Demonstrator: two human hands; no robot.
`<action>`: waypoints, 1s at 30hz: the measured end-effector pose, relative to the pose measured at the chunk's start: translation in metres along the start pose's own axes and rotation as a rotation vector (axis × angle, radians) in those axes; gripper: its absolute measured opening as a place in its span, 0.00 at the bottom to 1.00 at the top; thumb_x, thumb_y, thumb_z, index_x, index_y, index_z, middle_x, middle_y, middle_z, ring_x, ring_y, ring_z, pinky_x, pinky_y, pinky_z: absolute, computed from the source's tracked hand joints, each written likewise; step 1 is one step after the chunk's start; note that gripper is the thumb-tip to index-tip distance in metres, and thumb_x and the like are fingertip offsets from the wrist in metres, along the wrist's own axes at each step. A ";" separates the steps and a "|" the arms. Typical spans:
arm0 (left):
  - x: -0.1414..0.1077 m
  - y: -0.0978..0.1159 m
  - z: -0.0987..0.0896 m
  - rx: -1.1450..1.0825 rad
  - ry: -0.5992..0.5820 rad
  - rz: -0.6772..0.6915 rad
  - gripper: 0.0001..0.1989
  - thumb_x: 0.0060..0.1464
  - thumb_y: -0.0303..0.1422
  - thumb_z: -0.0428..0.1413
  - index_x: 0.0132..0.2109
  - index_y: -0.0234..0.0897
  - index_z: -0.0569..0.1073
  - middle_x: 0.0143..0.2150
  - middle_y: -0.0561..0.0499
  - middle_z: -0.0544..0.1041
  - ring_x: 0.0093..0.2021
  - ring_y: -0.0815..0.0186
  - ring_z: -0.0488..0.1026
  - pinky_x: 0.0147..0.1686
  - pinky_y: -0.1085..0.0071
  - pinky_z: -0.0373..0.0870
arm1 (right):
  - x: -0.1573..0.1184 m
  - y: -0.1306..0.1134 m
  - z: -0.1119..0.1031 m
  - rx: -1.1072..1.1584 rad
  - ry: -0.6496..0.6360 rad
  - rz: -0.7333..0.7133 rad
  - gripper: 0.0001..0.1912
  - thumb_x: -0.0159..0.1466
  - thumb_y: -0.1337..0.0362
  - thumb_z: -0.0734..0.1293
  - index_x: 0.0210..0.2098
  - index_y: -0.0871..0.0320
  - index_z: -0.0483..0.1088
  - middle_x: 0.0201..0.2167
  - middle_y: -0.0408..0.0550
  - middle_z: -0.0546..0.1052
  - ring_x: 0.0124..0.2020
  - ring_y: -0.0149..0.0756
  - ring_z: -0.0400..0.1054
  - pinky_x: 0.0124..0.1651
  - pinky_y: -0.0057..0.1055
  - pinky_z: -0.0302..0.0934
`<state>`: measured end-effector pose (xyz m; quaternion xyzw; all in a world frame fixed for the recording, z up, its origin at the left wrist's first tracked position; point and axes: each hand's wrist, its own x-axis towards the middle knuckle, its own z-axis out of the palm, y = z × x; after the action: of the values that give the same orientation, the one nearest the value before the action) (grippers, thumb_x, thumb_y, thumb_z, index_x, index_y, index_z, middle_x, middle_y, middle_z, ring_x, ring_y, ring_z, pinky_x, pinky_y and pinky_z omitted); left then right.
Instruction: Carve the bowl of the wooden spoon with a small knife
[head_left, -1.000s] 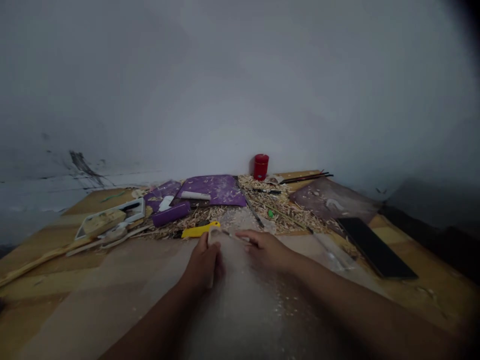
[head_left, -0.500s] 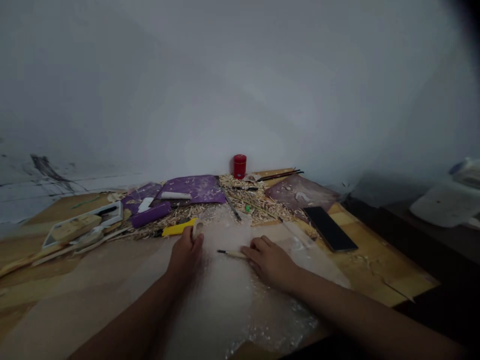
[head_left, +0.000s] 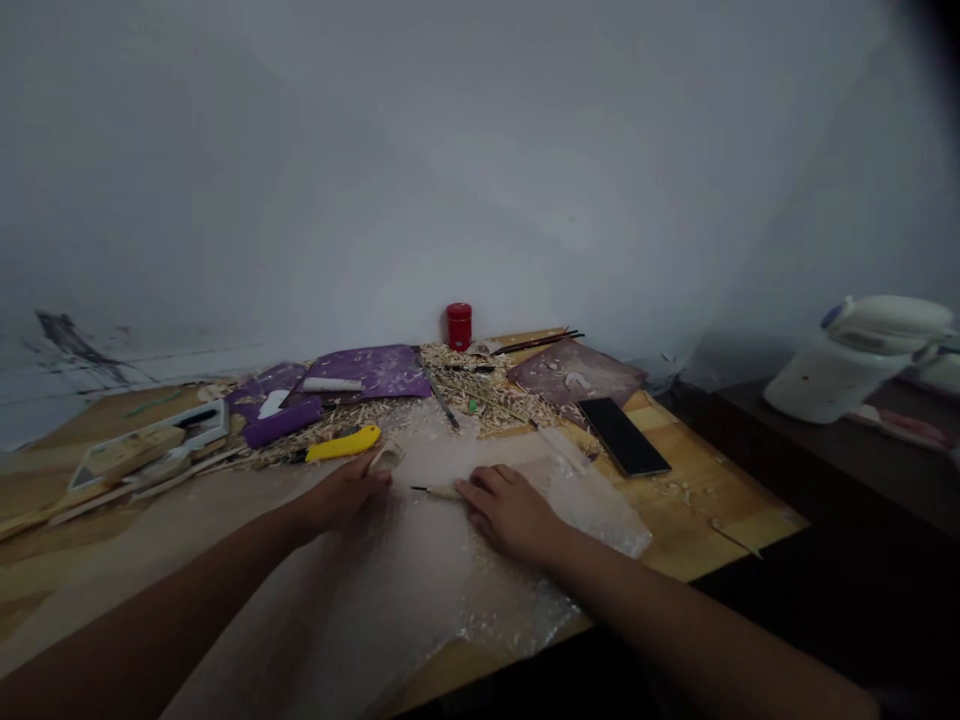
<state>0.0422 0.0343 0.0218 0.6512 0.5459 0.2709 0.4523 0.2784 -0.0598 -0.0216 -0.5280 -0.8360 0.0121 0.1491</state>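
My left hand (head_left: 349,493) is closed on a small pale piece of wood (head_left: 387,457), which shows past its fingertips; its exact shape is unclear. In my right hand (head_left: 516,508) is a carving chisel (head_left: 442,491) with a light wooden handle and a thin dark tip. The tip points left toward the wood and stays apart from it. Both hands are low over a crumpled translucent plastic sheet (head_left: 352,610). Just beyond the left hand lies a yellow utility knife (head_left: 343,443).
Wood shavings (head_left: 491,400) cover the back of the table, around purple sheets (head_left: 367,370). A red canister (head_left: 459,327) stands by the wall. A dark phone (head_left: 624,438) lies to the right, a white tray (head_left: 214,425) to the left. A white bottle (head_left: 817,370) stands far right.
The view has swung right, so the table things sit further left and the white bottle shows more fully. My left hand has turned, with the wood piece now tilted. The right hand keeps the chisel.
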 end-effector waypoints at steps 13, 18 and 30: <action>-0.036 -0.004 0.018 -0.117 -0.246 -0.034 0.15 0.51 0.47 0.45 0.30 0.39 0.59 0.19 0.59 0.64 0.15 0.73 0.59 0.13 0.79 0.50 | -0.024 0.115 -0.045 -0.171 -0.026 0.587 0.14 0.63 0.62 0.61 0.47 0.60 0.64 0.46 0.50 0.68 0.41 0.37 0.66 0.40 0.39 0.63; -0.028 -0.007 0.027 -0.077 -0.345 -0.034 0.13 0.51 0.43 0.46 0.30 0.38 0.61 0.18 0.59 0.63 0.14 0.75 0.57 0.15 0.78 0.53 | -0.024 0.113 -0.041 -0.193 -0.163 0.634 0.14 0.63 0.62 0.61 0.47 0.59 0.64 0.46 0.50 0.68 0.41 0.38 0.66 0.41 0.40 0.63; -0.019 -0.034 0.031 -0.197 -0.341 -0.015 0.10 0.51 0.41 0.47 0.32 0.39 0.61 0.17 0.61 0.62 0.13 0.75 0.56 0.13 0.79 0.51 | 0.009 0.114 -0.035 -0.225 -0.392 0.707 0.14 0.63 0.62 0.61 0.47 0.59 0.63 0.46 0.50 0.68 0.41 0.38 0.66 0.40 0.40 0.63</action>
<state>0.0478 0.0070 -0.0198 0.6362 0.4371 0.2054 0.6016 0.3847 -0.0062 -0.0066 -0.7832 -0.6118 0.0715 -0.0847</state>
